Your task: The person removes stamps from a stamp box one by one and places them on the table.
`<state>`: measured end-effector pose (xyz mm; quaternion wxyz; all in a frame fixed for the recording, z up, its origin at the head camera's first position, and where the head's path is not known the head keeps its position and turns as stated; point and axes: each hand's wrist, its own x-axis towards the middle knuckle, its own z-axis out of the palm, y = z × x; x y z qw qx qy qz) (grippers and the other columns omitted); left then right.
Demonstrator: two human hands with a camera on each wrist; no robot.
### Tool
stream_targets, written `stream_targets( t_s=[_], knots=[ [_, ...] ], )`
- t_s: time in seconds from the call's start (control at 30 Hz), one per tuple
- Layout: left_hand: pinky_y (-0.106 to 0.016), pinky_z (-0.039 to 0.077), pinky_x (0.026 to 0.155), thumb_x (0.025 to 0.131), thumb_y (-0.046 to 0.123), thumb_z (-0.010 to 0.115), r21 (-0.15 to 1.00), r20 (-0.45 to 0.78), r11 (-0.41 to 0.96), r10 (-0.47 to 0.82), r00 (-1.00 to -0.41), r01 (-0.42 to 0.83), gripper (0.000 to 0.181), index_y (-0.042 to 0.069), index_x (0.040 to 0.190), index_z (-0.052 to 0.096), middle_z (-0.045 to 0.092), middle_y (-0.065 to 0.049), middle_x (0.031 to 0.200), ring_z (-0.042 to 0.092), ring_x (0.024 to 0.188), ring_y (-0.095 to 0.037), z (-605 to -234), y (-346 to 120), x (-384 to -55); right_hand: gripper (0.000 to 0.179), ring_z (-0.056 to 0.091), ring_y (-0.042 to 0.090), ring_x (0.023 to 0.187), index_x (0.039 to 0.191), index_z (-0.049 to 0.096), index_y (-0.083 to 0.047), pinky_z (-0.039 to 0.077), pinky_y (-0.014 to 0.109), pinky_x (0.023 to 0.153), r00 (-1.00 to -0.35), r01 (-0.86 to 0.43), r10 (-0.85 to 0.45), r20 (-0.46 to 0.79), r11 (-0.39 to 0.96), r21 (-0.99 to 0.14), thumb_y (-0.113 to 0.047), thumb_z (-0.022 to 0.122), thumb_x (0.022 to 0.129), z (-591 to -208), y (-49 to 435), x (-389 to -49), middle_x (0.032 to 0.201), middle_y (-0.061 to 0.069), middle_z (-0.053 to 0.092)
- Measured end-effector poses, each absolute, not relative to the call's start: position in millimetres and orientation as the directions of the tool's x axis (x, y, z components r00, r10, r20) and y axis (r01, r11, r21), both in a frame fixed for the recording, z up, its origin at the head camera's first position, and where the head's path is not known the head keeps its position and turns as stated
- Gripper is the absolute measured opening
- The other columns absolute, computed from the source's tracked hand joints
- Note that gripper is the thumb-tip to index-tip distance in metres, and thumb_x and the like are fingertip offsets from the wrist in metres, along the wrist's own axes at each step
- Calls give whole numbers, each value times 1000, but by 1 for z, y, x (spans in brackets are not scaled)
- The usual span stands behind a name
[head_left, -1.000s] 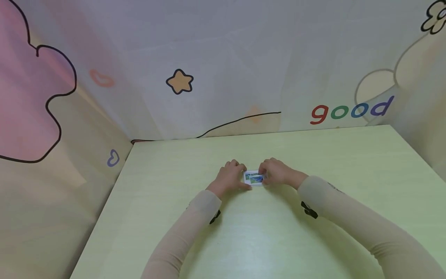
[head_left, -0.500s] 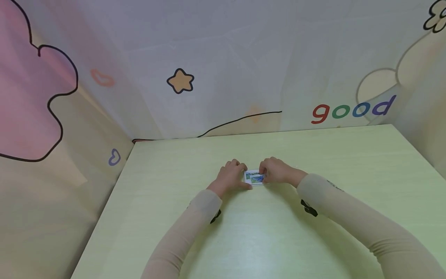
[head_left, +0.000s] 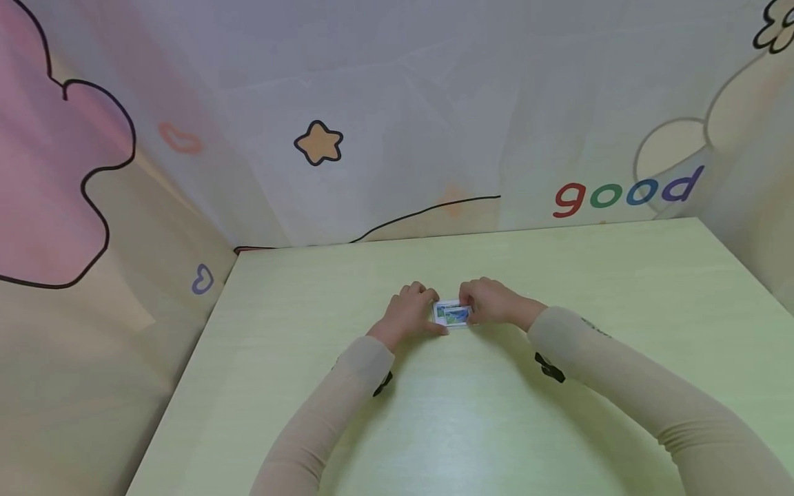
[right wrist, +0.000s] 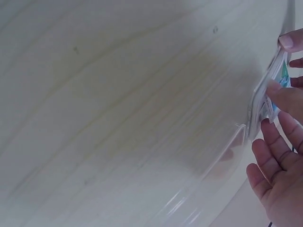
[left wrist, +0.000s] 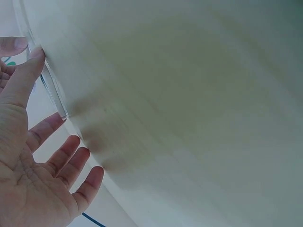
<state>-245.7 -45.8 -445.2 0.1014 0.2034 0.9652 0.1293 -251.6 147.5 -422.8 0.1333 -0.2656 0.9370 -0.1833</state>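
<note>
In the head view, a flat clear-edged case [head_left: 437,321] with a white border lies at the middle of the table. A small blue-and-green picture card [head_left: 457,315] overlaps a similar picture in it. My left hand [head_left: 406,313] holds the case's left end, thumb on the near edge and index finger on the far edge. My right hand [head_left: 493,303] pinches the card at its right end, between thumb and index finger. The right wrist view shows the card [right wrist: 284,78] edge-on, slightly raised, beside layered clear plastic. My right fingers hide the case's right end.
The pale wooden table [head_left: 397,427] reaches back to a printed cloth wall [head_left: 397,138] with a star and the word "good". A thin clear plastic sheet or sleeve [right wrist: 222,158] lies on the table beside my right hand. Cloth also stands on both sides.
The upper picture card has turned slightly within my right fingers, and more of its face shows over the lower picture. Both hands stay in nearly the same place.
</note>
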Motion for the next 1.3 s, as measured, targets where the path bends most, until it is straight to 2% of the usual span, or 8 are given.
stream_targets(
  t_s=[0.23, 0.53, 0.97, 1.3],
  knots=[
    [-41, 41, 92, 74, 50, 77, 274, -146, 890, 413, -899, 364, 67, 16, 127, 56, 50, -8, 124, 46, 107, -24, -446, -45, -247, 33, 49, 22, 82, 105, 60, -2, 42, 37, 76, -820, -451, -551, -155, 788, -420, -8, 77, 77, -424, 147, -253, 89, 7, 60],
    [-41, 40, 94, 75, 50, 76, 273, -152, 889, 418, -896, 368, 67, 16, 128, 55, 49, -8, 126, 46, 109, -24, -446, -44, -247, 21, 50, 20, 81, 91, 65, -6, 42, 38, 76, -824, -445, -543, -163, 797, -408, -9, 78, 76, -423, 149, -254, 88, 5, 63],
    [-41, 40, 95, 75, 50, 76, 275, -158, 891, 413, -897, 361, 67, 17, 129, 54, 48, -8, 127, 45, 110, -24, -446, -45, -248, 7, 51, 20, 80, 94, 66, -5, 43, 37, 77, -799, -489, -582, -152, 776, -398, -6, 64, 87, -418, 155, -254, 86, 5, 61],
    [-42, 41, 95, 74, 50, 77, 259, -148, 892, 415, -898, 370, 67, 17, 128, 55, 49, -8, 127, 46, 110, -25, -444, -44, -245, 9, 54, 18, 78, 91, 68, -2, 48, 41, 80, -789, -528, -607, -98, 750, -397, -4, 59, 89, -417, 157, -251, 91, 7, 67]
  ],
)
